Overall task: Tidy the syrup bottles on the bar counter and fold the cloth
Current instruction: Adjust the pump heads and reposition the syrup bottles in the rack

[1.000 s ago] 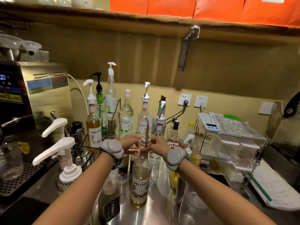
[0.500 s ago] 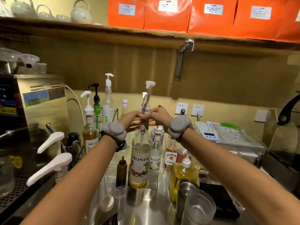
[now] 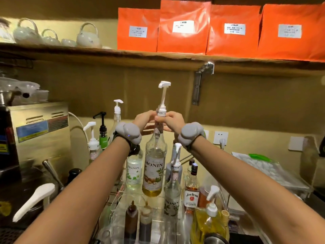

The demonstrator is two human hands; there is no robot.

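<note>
Syrup bottle [image 3: 154, 166] higher than before

I'm at a café bar: pump-top syrup bottles [image 3: 152, 166], teapots [image 3: 88, 36] on the shelf [image 3: 158, 58]. Steel box [image 3: 40, 131] on my left is probably a drinks machine.

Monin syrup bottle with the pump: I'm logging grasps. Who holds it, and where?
Both hands, left hand and right hand, grip the Monin syrup bottle at its neck, just below the pump.

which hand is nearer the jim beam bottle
Right. The right hand grips the neck of the lifted Monin bottle from the side where the Jim Beam bottle stands below it; the left hand grips from the far side.
</note>
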